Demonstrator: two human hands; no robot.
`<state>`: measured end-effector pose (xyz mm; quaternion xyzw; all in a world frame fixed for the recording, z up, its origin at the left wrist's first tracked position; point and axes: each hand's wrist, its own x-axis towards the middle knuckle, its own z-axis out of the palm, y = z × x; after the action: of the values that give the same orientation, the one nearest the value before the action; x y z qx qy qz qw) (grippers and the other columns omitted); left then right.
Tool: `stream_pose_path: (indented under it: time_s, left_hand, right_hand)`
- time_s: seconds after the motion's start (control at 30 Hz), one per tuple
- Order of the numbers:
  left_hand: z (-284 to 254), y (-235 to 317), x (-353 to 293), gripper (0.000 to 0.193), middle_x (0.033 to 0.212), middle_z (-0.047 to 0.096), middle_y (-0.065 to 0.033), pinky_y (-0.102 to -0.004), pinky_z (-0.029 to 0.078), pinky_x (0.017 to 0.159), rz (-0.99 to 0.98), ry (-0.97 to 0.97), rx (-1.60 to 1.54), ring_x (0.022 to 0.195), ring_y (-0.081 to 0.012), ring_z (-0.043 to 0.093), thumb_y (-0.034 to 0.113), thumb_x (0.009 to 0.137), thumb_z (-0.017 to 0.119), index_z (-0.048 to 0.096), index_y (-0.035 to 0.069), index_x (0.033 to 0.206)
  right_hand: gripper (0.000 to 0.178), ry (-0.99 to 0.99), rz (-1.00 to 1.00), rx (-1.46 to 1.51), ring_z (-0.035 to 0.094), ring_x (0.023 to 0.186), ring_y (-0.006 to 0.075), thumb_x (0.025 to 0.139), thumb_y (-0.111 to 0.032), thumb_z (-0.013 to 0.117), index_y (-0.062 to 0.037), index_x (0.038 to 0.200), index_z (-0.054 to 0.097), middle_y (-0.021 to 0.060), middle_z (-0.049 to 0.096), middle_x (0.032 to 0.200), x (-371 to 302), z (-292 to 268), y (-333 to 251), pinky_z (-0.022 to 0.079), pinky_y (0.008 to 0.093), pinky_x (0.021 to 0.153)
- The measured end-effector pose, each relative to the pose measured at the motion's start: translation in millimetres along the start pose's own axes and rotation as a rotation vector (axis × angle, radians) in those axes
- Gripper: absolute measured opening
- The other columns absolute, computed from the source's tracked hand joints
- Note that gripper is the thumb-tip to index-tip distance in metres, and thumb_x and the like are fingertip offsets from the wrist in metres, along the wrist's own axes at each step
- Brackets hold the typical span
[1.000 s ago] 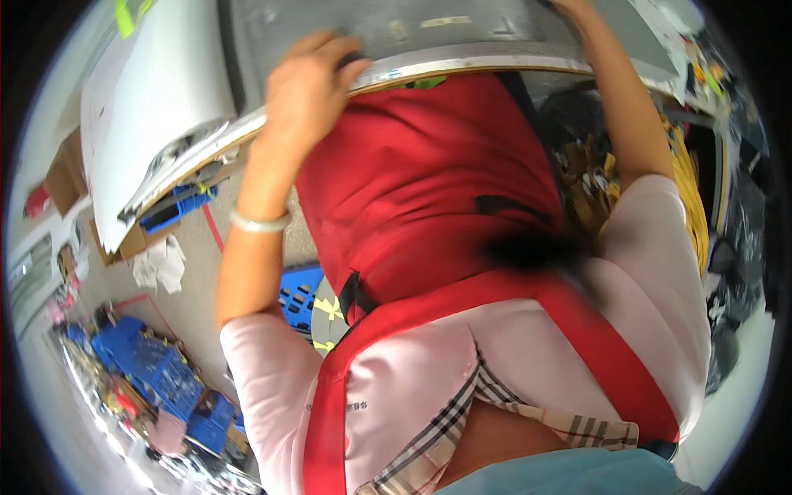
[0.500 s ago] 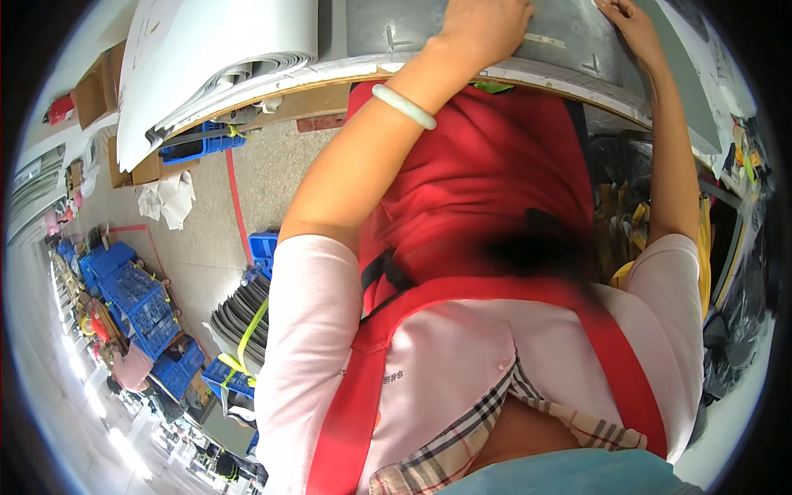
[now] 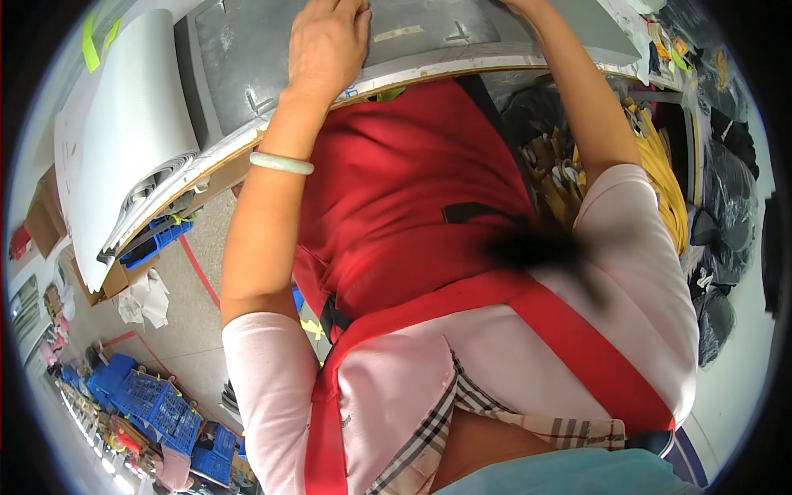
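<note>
My left hand (image 3: 328, 48), with a pale bangle (image 3: 281, 162) on its forearm, rests over a dark grey sheet (image 3: 239, 62) on the worktable. Its fingers run out of view at the top edge, so their grip is hidden. The sheet carries white chalky smudges, black corner marks and a strip of beige tape (image 3: 398, 34). My right hand (image 3: 520, 4) reaches the far side of the sheet, and only its wrist end shows at the top edge. What either hand touches with the fingertips cannot be seen.
A thick roll of white sheet material (image 3: 136, 99) lies at the table's left end. Blue plastic crates (image 3: 157, 404) stand on the floor at the lower left. Yellow and brown material (image 3: 660, 181) is stacked under the table's right side, near black plastic bags (image 3: 726, 223).
The view has swung, so table and floor sit differently in it. My left hand is now left of the tape strip, nearer the roll. My right hand has mostly left the picture.
</note>
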<state>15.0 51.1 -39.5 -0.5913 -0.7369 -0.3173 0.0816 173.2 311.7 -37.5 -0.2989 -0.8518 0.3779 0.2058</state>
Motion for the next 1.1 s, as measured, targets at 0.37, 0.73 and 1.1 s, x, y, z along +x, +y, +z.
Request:
stream_pose_path:
  time_s: [0.37, 0.73, 1.1]
  left_hand:
    - [6.1, -0.6, -6.6, 0.032, 0.137, 0.059, -0.0151, -0.0673, 0.029, 0.116, -0.025, -0.075, 0.120, 0.136, -0.0366, 0.048, 0.023, 0.101, 0.056, 0.066, 0.010, 0.128]
    - [9.8, -0.9, -5.0, 0.031, 0.136, 0.060, -0.0141, -0.0671, 0.030, 0.115, -0.019, -0.056, 0.116, 0.136, -0.0349, 0.050, 0.022, 0.100, 0.057, 0.067, 0.012, 0.128]
    - [8.4, -0.8, -4.5, 0.032, 0.137, 0.060, -0.0132, -0.0666, 0.029, 0.116, -0.018, -0.063, 0.126, 0.136, -0.0347, 0.049, 0.024, 0.101, 0.055, 0.066, 0.012, 0.129]
  right_hand:
    - [0.018, -0.086, 0.021, -0.153, 0.059, 0.070, 0.0136, 0.096, -0.021, 0.069, -0.0039, 0.101, 0.071, 0.0048, 0.064, 0.073, -112.7, 0.3, -67.8, 0.048, 0.0305, 0.066]
    - [0.019, -0.175, -0.226, -0.290, 0.066, 0.078, 0.0288, 0.095, -0.021, 0.068, -0.0030, 0.099, 0.071, 0.0151, 0.069, 0.092, -116.9, 4.5, -64.0, 0.051, 0.0380, 0.071]
    - [0.022, -0.116, 0.098, -0.141, 0.055, 0.064, 0.0119, 0.093, -0.023, 0.069, -0.0010, 0.090, 0.069, 0.0031, 0.061, 0.069, -108.2, 3.5, -61.8, 0.047, 0.0332, 0.062]
